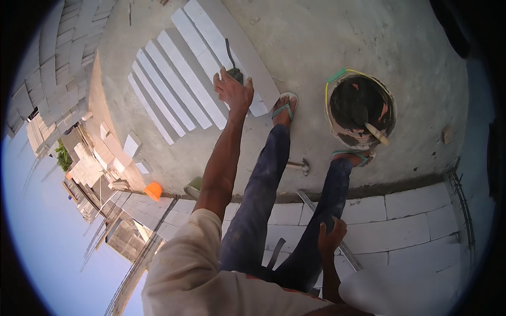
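Observation:
My left hand (234, 90) reaches out over a row of white blocks (182, 79), its fingers bent around a dark tool (235, 75) with a thin curved rod sticking out. The kind of tool cannot be made out. By my right thigh, my right hand (331, 237) is closed around a small dark thing (330, 225), mostly hidden by the fingers. Several narrow blocks lie side by side on the floor, with a wider one nearest my foot. A bucket (331, 117) of dark mortar stands to the right, and a wooden-handled tool (377, 134) leans in it.
A hammer (299, 167) lies between my sandalled feet. Behind them runs a white block wall (374, 231) with a long metal bar (350, 255) against it. An orange object (153, 190) sits at the left, near loose block pieces (132, 143). Stacked blocks (58, 63) rise far left.

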Action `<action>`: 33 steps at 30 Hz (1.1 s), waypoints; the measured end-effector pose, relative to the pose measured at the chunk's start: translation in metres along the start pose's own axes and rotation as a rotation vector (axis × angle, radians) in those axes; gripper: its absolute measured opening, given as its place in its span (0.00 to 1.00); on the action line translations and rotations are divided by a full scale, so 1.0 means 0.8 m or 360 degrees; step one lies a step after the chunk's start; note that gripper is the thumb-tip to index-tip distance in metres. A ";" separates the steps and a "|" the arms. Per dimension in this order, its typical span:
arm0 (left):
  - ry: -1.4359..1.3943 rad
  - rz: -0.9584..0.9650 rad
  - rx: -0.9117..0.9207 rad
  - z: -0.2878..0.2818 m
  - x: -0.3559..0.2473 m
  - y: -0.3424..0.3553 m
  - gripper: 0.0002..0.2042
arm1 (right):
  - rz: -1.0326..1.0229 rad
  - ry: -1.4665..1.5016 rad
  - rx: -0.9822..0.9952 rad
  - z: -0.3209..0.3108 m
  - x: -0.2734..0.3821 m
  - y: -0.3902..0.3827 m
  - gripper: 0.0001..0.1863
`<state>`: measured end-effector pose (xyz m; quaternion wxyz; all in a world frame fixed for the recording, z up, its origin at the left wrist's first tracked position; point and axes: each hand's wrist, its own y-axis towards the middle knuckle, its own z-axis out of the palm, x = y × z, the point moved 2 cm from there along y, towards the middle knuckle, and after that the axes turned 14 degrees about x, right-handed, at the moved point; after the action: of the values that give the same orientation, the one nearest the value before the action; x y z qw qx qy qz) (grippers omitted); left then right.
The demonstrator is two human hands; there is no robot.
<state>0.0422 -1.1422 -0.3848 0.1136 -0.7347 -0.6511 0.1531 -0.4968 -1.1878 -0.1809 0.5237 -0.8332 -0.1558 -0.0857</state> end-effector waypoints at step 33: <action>-0.0080 -0.0038 0.1493 -0.164 0.098 -0.301 0.36 | -0.1056 -0.0158 -0.0486 0.189 0.525 0.491 0.52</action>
<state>-0.1229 -1.0297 -0.1811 0.4194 -0.5925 -0.5225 0.4473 0.0307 -1.1388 -0.4506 0.3289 -0.8089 -0.4282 -0.2326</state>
